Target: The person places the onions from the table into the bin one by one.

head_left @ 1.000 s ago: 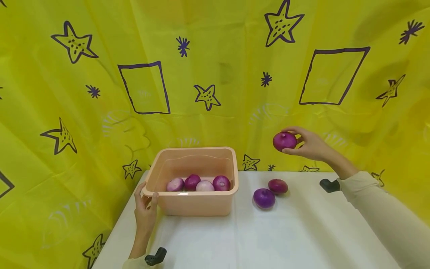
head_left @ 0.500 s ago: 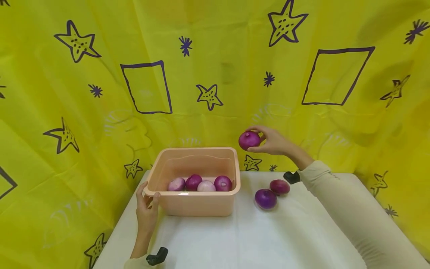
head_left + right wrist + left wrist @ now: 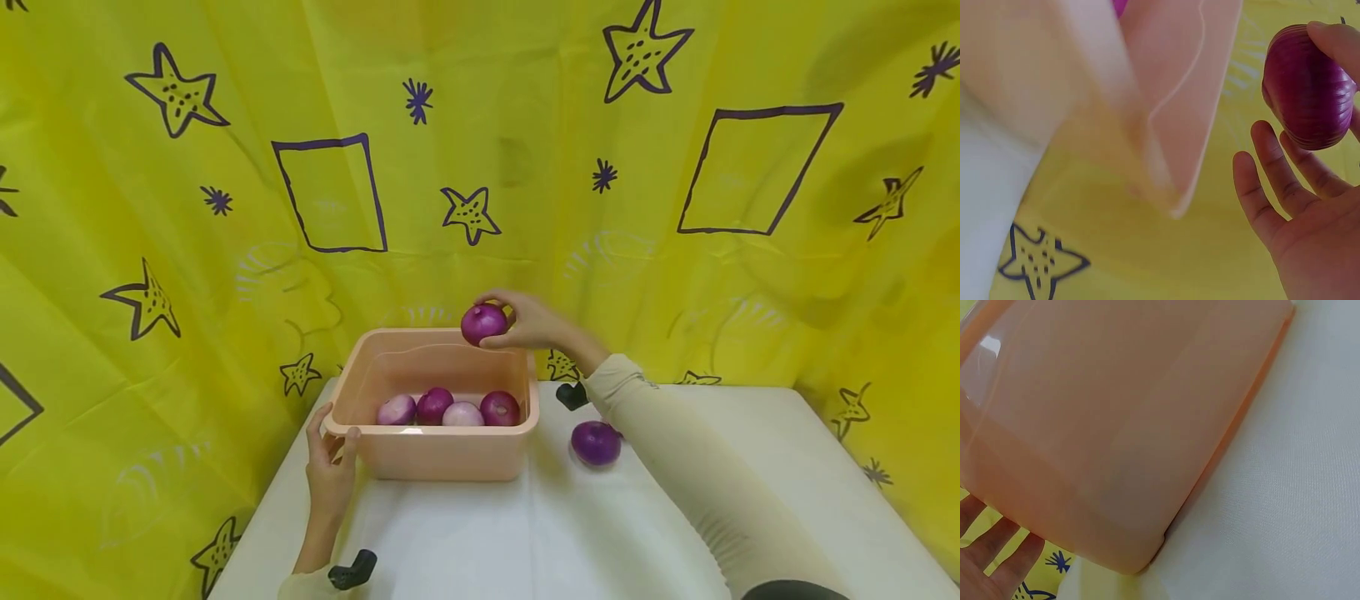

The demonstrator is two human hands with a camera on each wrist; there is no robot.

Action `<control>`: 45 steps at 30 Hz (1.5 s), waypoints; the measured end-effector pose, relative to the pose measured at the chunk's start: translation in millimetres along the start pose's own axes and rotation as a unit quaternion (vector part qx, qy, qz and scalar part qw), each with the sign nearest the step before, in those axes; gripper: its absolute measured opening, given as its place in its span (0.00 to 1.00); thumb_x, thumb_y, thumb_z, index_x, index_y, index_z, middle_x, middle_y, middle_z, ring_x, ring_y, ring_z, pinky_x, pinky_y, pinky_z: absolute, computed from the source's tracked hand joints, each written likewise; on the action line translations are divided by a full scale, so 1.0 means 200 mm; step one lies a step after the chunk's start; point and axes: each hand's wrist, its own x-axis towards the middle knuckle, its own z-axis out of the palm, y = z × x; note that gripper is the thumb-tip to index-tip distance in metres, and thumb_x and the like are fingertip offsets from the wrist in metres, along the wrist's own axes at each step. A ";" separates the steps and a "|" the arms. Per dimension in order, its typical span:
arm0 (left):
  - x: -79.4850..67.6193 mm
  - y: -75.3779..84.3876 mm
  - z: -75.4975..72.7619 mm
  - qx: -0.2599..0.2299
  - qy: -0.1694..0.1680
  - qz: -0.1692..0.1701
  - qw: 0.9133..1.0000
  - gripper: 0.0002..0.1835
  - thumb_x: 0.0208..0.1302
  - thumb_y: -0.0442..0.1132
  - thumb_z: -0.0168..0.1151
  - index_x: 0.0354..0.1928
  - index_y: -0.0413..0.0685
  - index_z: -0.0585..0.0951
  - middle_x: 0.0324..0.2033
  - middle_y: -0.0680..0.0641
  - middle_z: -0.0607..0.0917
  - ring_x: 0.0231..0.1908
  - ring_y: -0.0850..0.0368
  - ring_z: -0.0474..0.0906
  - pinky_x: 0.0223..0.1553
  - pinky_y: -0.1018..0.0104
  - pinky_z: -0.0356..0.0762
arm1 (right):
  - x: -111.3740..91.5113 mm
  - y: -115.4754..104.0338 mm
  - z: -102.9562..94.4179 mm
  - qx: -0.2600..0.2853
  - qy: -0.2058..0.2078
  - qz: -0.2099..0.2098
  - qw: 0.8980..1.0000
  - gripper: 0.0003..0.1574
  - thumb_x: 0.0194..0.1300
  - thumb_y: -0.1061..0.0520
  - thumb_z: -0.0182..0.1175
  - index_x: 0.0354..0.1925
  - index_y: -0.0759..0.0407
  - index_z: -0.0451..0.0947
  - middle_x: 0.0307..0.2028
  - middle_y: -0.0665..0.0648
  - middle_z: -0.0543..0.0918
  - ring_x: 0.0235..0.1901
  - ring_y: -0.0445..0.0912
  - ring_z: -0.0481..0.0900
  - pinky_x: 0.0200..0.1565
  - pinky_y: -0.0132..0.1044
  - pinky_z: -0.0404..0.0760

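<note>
My right hand (image 3: 528,323) pinches a red onion (image 3: 482,324) between thumb and fingers, above the back right rim of a peach plastic tub (image 3: 442,457). In the right wrist view, the outer fingers (image 3: 1252,194) spread away from the onion (image 3: 1307,87). The left hand (image 3: 330,471) grips the tub's front left corner, its thumb at the front and its fingers round the left side. Inside the tub lie several onions, among them a deep purple one (image 3: 435,406) and a paler one (image 3: 462,414).
To the right of the tub, a purple onion (image 3: 596,443) rests on the white table (image 3: 465,542). Another onion behind it is almost wholly hidden by the right sleeve (image 3: 675,450). A yellow curtain (image 3: 525,208) with drawn stars stands behind the table.
My right hand has carried the red onion leftward, from beyond the tub's right side to over its back rim. The left hand has stayed at the tub's corner.
</note>
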 end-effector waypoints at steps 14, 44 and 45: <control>-0.01 -0.01 0.01 -0.001 0.004 -0.006 1.000 0.35 0.77 0.45 0.57 0.80 0.60 0.54 0.76 0.40 0.64 0.65 0.37 0.73 0.48 0.84 0.72 | 0.09 -0.05 0.18 0.001 -0.018 -0.020 1.000 0.39 0.56 0.52 0.78 0.64 0.52 0.75 0.57 0.56 0.80 0.52 0.51 0.82 0.52 0.38 0.84; 0.00 -0.01 0.01 0.007 0.012 0.000 1.000 0.34 0.77 0.50 0.57 0.79 0.61 0.55 0.77 0.44 0.64 0.65 0.40 0.73 0.50 0.85 0.72 | -0.01 0.04 0.08 0.003 -0.038 -0.004 0.999 0.52 0.60 0.51 0.76 0.76 0.56 0.63 0.74 0.63 0.67 0.72 0.64 0.64 0.70 0.61 0.65; 0.00 -0.01 0.01 0.008 0.012 0.000 1.000 0.35 0.77 0.50 0.57 0.79 0.61 0.55 0.77 0.45 0.64 0.65 0.40 0.73 0.50 0.85 0.72 | -0.02 0.05 0.06 0.004 -0.035 -0.005 0.999 0.52 0.60 0.52 0.76 0.76 0.57 0.63 0.74 0.63 0.67 0.72 0.64 0.64 0.70 0.61 0.65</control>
